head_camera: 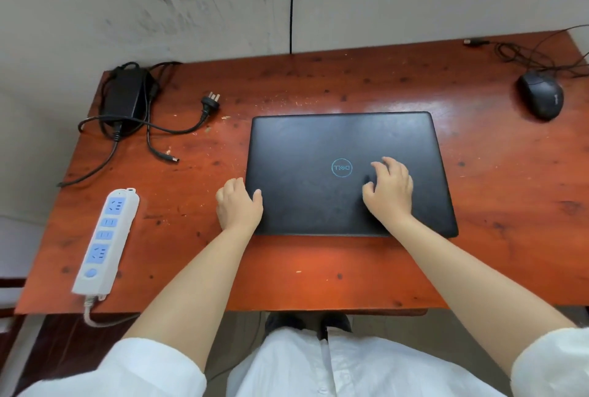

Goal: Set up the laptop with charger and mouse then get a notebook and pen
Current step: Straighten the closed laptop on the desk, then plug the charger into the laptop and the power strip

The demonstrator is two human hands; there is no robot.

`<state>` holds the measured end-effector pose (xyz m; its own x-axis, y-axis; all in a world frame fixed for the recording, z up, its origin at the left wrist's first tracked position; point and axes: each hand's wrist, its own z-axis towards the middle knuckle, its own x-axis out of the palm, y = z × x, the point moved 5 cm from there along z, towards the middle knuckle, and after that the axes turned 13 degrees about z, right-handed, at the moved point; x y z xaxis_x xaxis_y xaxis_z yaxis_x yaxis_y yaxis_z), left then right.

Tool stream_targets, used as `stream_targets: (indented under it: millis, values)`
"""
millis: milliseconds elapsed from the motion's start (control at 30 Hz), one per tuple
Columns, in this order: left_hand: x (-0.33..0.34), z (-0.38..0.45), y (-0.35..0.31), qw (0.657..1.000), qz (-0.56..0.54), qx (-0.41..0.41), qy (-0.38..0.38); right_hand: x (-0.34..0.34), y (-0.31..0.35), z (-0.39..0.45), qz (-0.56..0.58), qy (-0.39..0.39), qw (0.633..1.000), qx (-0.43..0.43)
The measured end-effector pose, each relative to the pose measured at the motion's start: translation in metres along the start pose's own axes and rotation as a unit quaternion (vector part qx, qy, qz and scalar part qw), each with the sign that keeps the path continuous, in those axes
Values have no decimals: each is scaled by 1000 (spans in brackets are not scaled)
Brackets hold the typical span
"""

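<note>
Reddish-brown worn wooden table [318, 269] fills the view, scuffed grey wall behind. Closed matte-black rectangular laptop [318, 141] lies flat at table centre, lid down, round blue logo [342, 167] on top reading upside down from the wearer's side.

Left hand [237, 205] sits at the laptop's 8 o'clock corner: fingers curled down over the left edge, thumb [256, 197] lying on the lid surface. Looks like a loose hold on that edge; cannot tell whether the fingertips reach under it.

Right hand [389, 187] rests on the lid at about 4 o'clock from the logo, fingers spread and bent, fingertips touching the lid, palm arched. Nothing enclosed in it. Laptop lies directly under these fingers and partly under the forearm at the near edge.

Black brick-shaped charger [126, 93] with tangled cables at 10 o'clock from the laptop, well apart. Its black three-pin wall plug [211, 102] lies loose on the table between brick and laptop; the thin barrel connector [173, 159] lies nearer, at the laptop's 9 o'clock, unplugged.

White power strip with blue sockets [106, 242] at 8 o'clock near the table's left edge, well left of the left hand.

Black corded computer mouse [541, 93] at 2 o'clock, cord looped behind it, USB end [475, 42] lying free at the table's far edge.

White sleeves and white garment along the bottom of the view.
</note>
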<state>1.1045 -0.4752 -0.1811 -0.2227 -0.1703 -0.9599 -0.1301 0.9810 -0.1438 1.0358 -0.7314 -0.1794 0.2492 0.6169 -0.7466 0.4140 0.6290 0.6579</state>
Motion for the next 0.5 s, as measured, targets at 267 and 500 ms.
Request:
stream_targets:
  millis: [267, 500]
  values:
    - [-36, 60, 46, 989, 117, 85, -40, 93, 111, 26, -68, 108, 983, -132]
    - [-50, 152, 75, 980, 128, 149, -10, 148, 150, 72, -141, 121, 981, -55]
